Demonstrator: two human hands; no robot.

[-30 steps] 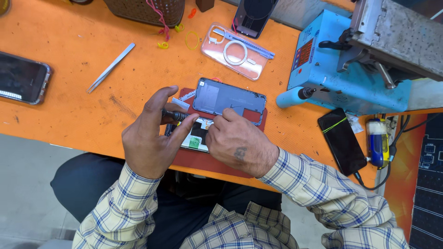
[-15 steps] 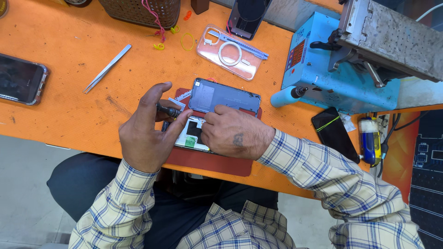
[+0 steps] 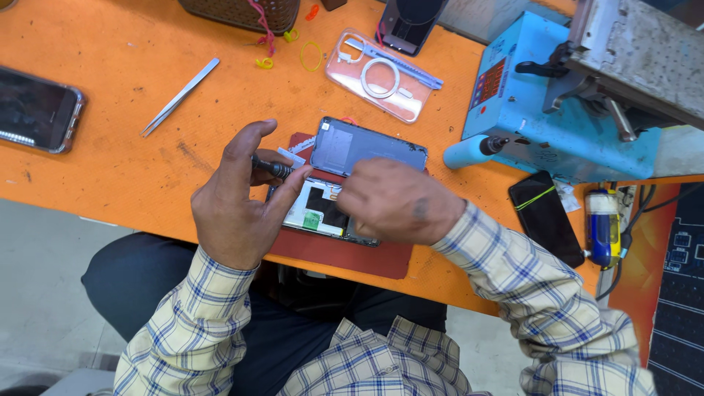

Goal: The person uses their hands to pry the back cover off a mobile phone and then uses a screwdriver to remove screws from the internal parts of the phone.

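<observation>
My left hand is closed on a small black screwdriver, thumb and index pinching the shaft, tip aimed right toward the opened phone. My right hand lies over the phone's right part, fingers curled down onto it; can't tell if it grips anything or just presses.

Phone: back off, internals showing (black patch, green bit, white plate), lying on a dark red mat at the near edge of the orange counter, directly betw. both hands. Grey-blue back cover sits just beyond it, partly on the mat, touching or overlapping the phone's far edge; exact contact not visible.

Surroundings:
- Tweezers flat on counter, far left of mat, well apart.
- Dark phone in clear case at left edge.
- Clear phone case w/ white ring, beyond back cover.
- Blue bench machine at right, cylindrical blue handle pointing left.
- Black phone w/ yellow-green band, face down near right forearm.
- Small blue-yellow bottle just beside it.
- Coloured rubber bands far side, near woven basket.
</observation>
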